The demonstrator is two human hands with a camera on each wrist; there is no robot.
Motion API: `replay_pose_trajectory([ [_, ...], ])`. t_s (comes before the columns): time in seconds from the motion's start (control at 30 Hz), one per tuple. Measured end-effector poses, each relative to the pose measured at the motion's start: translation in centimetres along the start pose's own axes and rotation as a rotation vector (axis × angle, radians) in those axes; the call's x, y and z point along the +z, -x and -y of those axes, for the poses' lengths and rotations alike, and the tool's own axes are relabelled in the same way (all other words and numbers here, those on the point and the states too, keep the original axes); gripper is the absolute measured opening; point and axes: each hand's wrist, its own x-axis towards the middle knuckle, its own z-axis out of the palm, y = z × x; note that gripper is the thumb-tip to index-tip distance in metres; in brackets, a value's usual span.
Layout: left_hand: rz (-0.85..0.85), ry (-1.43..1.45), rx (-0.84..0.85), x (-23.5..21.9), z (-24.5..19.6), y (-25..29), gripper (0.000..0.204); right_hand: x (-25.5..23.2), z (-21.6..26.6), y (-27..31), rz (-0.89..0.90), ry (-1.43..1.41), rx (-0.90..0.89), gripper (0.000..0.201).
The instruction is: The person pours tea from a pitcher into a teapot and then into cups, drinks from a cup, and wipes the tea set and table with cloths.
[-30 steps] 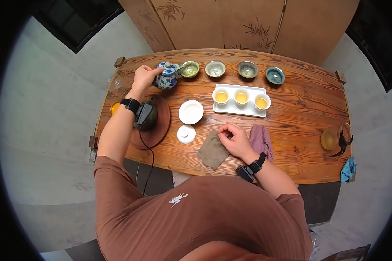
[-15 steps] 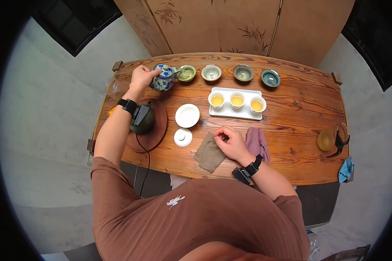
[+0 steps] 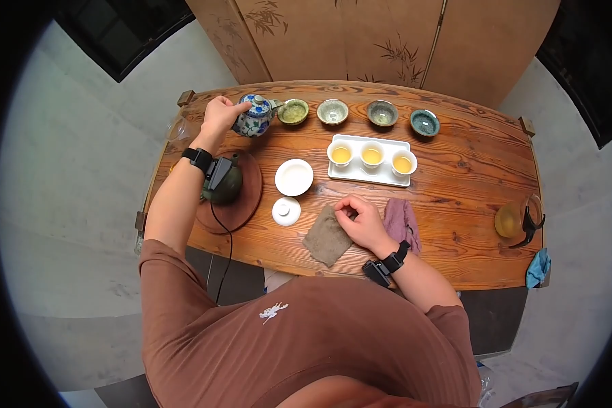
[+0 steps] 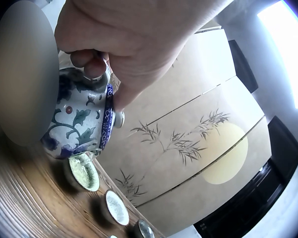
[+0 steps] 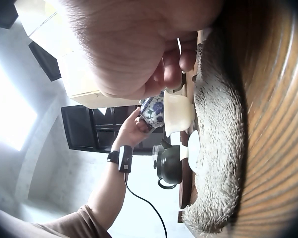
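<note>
My left hand (image 3: pixel 219 115) grips a blue-and-white floral teapot (image 3: pixel 253 121) by its handle side, the thumb pressing on the lid. The teapot tilts slightly, its spout over the rim of a green-glazed bowl (image 3: pixel 293 112) at the back of the table. In the left wrist view the painted teapot body (image 4: pixel 79 114) shows, the spout partly hidden behind it. My right hand (image 3: pixel 362 221) rests with loosely bent fingers at the edge of a folded brown cloth (image 3: pixel 328 236). In the right wrist view its fingers hang close beside that fuzzy cloth (image 5: pixel 218 148).
Three more glazed bowls continue the row, starting with a pale one (image 3: pixel 332 112). A white tray (image 3: pixel 370 178) carries three cups of yellow tea. Nearby are a white bowl (image 3: pixel 294 177), a lid (image 3: pixel 286 211), a dark kettle (image 3: pixel 228 185), a purple cloth (image 3: pixel 401 224) and a glass pitcher (image 3: pixel 508 221).
The head view shifts slightly. The left hand keeps the teapot tilted beside the green bowl, and the right hand stays by the brown cloth.
</note>
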Motion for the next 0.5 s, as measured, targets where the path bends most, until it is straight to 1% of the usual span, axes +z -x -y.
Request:
replay_pose_trajectory([
  [0.4, 0.014, -0.011, -0.024, 0.4, -0.1, 0.9, 0.047, 0.0, 0.1, 0.0, 0.000, -0.005, -0.001, 0.008],
  [0.5, 0.024, -0.015, -0.025, 0.3, -0.7, 1.5, 0.046, 0.0, 0.1, 0.0, -0.001, 0.004, 0.001, 0.007],
])
